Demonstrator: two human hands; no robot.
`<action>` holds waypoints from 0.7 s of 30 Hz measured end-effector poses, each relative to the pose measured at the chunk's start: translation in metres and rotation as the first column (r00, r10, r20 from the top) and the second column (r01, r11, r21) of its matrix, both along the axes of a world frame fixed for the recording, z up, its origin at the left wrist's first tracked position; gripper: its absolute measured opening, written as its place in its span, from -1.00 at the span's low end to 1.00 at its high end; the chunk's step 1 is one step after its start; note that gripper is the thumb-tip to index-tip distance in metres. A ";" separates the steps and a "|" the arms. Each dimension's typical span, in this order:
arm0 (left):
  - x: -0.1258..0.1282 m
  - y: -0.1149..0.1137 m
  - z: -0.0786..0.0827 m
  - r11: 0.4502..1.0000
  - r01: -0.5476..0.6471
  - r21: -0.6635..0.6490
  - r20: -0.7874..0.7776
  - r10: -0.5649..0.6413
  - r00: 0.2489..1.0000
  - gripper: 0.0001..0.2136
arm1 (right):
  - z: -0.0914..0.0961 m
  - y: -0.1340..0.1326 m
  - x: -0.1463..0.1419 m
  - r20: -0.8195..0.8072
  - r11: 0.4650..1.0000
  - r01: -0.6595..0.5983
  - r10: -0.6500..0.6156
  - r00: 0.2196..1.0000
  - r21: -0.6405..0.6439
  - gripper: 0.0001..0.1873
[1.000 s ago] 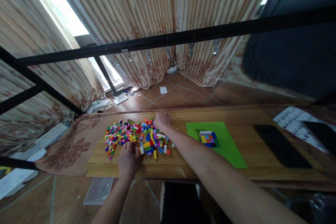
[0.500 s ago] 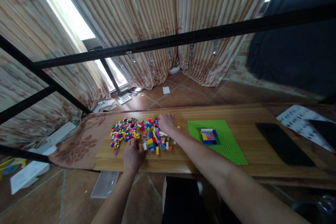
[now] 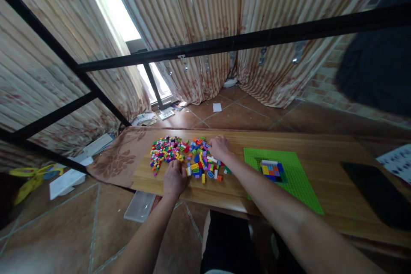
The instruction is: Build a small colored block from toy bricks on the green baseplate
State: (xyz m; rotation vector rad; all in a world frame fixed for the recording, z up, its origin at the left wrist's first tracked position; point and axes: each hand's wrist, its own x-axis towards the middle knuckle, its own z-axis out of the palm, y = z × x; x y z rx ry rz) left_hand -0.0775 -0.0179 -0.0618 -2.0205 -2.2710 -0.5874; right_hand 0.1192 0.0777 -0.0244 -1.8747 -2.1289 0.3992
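Observation:
Near the front left of the bigger-brick pile [image 3: 201, 165], my left hand [image 3: 175, 178] rests with its fingers curled in; what they hold, if anything, is hidden. My right hand [image 3: 220, 147] is at the far right side of that pile, fingers bent down and closed, their tips hidden by the hand. A spread of small mixed-colour bricks [image 3: 165, 150] lies left of the pile. To the right is a green baseplate [image 3: 298, 180], partly behind my right forearm, bearing a low block of joined bricks [image 3: 271, 169] in white, orange, yellow, blue and black.
The bricks lie on a long wooden table [image 3: 224, 195]. A dark flat panel [image 3: 379, 192] and a printed sheet [image 3: 398, 160] are at the right. A clear plastic box [image 3: 139, 206] sits below the front edge. A black metal bar [image 3: 224, 45] crosses beyond the table.
The camera view has turned left, so everything sits farther right in the picture. Both hands stay at nearly the same places by the pile. A lone yellow brick beside my right hand no longer shows.

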 end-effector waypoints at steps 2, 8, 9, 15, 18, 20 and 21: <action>0.000 0.000 0.000 1.000 -0.004 -0.001 -0.005 0.004 1.000 -0.89 | -0.001 -0.001 -0.004 -0.005 1.000 0.004 -0.004 1.000 0.004 -0.80; -0.001 0.000 -0.001 1.000 -0.006 -0.006 -0.003 0.006 1.000 -0.90 | 0.009 -0.008 -0.001 -0.125 0.998 0.035 -0.028 0.992 0.055 -0.79; -0.001 0.000 -0.001 1.000 -0.007 -0.006 0.000 0.007 1.000 -0.89 | 0.012 -0.011 0.001 -0.162 0.997 0.042 -0.031 0.986 0.065 -0.78; 0.000 0.000 -0.001 1.000 -0.003 -0.003 0.025 0.004 1.000 -0.90 | 0.014 -0.062 0.021 -0.623 1.000 0.013 -0.006 0.782 0.006 -0.74; 0.000 -0.001 -0.001 1.000 -0.004 0.002 0.022 0.004 1.000 -0.90 | 0.007 -0.101 0.041 -0.899 0.982 -0.056 -0.140 0.414 -0.179 -0.70; 0.001 -0.001 0.000 1.000 -0.005 0.004 0.018 0.005 1.000 -0.90 | 0.005 -0.125 0.060 -0.923 0.966 -0.051 -0.225 0.312 -0.253 -0.64; 0.001 -0.001 0.000 1.000 -0.004 0.004 0.018 0.004 1.000 -0.90 | 0.005 -0.135 0.070 -0.924 0.960 -0.033 -0.257 0.284 -0.277 -0.63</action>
